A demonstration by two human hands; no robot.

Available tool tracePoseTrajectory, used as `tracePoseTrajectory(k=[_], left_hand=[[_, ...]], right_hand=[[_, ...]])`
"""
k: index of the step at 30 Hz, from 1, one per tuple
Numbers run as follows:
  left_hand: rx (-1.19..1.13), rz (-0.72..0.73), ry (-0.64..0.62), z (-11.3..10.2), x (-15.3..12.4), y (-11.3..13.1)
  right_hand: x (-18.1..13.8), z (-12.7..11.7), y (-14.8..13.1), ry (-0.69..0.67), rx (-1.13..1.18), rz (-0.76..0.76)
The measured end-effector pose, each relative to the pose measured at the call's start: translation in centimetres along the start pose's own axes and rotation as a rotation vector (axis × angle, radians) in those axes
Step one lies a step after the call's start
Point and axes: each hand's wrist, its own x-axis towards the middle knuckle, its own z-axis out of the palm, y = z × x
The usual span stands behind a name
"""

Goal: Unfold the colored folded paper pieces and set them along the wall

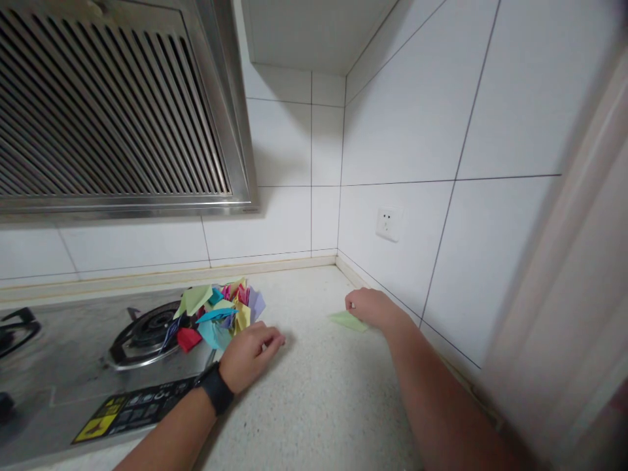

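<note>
My right hand (pixel 371 306) is closed over the counter near the right wall. Its curled fingers are on a light green folded paper (pixel 346 320), whose pointed end sticks out to the left; the grip itself is partly hidden. My left hand (pixel 251 356), with a black watch (pixel 216 387) on the wrist, is loosely closed with nothing visible in it. It hovers by the front of a heap of colourful folded papers (pixel 223 313), in green, blue, red, yellow and purple, which rests partly on the stove and partly on the counter.
A gas stove (pixel 81 366) with a burner (pixel 154 330) takes up the left side. Above it hangs a metal range hood (pixel 240 163). The pale speckled countertop (pixel 304 405) meets tiled walls at a corner. A wall socket (pixel 387 224) is on the right, near a pale curtain-like surface (pixel 564 281).
</note>
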Motion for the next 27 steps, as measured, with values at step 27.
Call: tracePoseTrajectory(k=[27], left_hand=[[0.228,0.118,-0.1,-1.5,0.1,-0.2]], right_hand=[[1.1,0.6,0.5,0.076,0.077,0.084]])
